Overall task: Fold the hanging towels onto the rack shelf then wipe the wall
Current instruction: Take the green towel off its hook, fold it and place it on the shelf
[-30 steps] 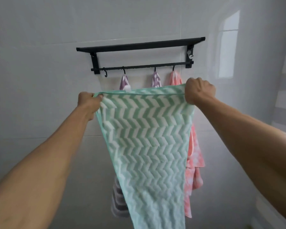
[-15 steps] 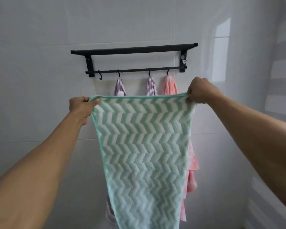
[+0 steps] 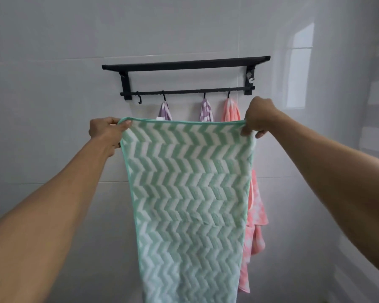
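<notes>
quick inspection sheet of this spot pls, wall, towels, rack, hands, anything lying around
surface: white tiled wall, glossy, no marks visible
job's things: green towel off the hooks, held spread by its top corners; two purple towels and pink towel hang on hooks; rack shelf seen edge-on, nothing visible on it; leftmost hook bare
clutter: nothing seen
hands: left hand and right hand each pinch a corner
cables: nothing seen
surroundings: window reflection on the wall at right

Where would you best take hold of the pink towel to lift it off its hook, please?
Grip the pink towel at its bunched neck just under the rightmost hook, coming from the front right and lifting up. There it is narrow and exposed; lower down, the green towel held by both hands covers most of it.
</notes>
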Demonstrator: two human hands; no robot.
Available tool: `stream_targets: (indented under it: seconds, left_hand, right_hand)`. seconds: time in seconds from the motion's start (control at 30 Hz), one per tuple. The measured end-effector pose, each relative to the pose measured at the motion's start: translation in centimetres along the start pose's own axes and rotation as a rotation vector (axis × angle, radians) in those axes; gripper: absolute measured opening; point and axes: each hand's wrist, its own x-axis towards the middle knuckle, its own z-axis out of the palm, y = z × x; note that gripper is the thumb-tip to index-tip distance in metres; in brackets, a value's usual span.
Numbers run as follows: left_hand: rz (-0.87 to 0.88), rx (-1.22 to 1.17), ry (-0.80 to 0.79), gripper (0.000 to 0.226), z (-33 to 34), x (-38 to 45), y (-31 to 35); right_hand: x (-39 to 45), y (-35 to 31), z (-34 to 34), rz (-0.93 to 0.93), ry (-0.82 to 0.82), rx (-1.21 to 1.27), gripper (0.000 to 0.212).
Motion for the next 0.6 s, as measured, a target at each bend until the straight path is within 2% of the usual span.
stream_targets:
  seconds: [0.1,0.17,0.23,0.33,0.4,0.5,0.53,0.6]
  left_hand:
    - [0.024,0.035,0.028,0.02,0.0,0.2,0.3]
    - [0.035,0.064,0.032,0.021,0.2,0.1,0.3]
    - [0.04,0.074,0.043,0.02,0.3,0.0,0.0]
    - [0.007,0.085,0.071,0.02,-0.5,0.0,-0.7]
    - [-0.033,0.063,0.085,0.022,-1.4,0.3,-1.1]
    - [-0.047,0.063,0.034,0.019,-2.4,0.2,-1.4]
    - [-0.046,0.038,0.029,0.018,-2.7,0.1,-1.4]
    - [-0.039,-0.049,0.046,0.017,-3.2,0.0,-1.4]
  right_hand:
    - [-0.9,-1.2,0.6,-0.144,0.162,-0.358,0.021]
    - [-1.0,-2.2,1.1,-0.174,0.122,-0.481,0.029]
    - [-1.0,-3.0,0.9,-0.184,0.068,-0.472,0.039]
    - [-0.7,-2.6,0.3,-0.186,0.102,-0.385,0.057]
    - [-0.2,-1.3,0.6,-0.138,0.059,-0.26,0.061]
    - [0.2,1.3,1.3,-0.015,-0.201,0.133,0.06]
    - [0.3,1.8,1.5,0.014,-0.213,0.339,0.056]
    - [0.6,2.8,2.0,0.057,-0.114,0.708,0.047]
